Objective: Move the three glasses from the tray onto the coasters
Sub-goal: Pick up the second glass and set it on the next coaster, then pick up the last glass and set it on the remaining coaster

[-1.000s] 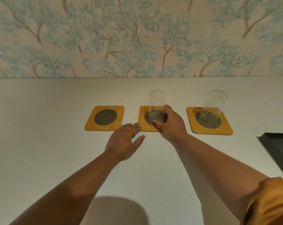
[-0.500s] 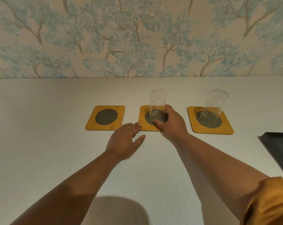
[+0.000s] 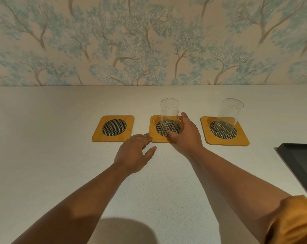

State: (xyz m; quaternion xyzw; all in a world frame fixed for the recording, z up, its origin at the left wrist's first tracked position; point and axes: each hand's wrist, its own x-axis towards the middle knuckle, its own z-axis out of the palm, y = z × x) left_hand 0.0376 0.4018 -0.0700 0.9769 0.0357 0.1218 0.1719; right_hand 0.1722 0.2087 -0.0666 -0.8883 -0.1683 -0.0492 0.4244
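Speckled white counter carries, from largest to smallest, a black tray at the right edge, then three bamboo coasters in a row. The right coaster bears a glass. On the middle coaster stands the second glass, upright, its base gripped between thumb and fingers of the right hand. The left hand lies flat and unclenched on the counter, fingertips touching the middle coaster's edge, apparently steadying it. The left coaster is bare. Judged step: seating the second glass. The next move calls for letting go cleanly, then reaching to the tray for the third glass, only a sliver of which shows at the frame edge.
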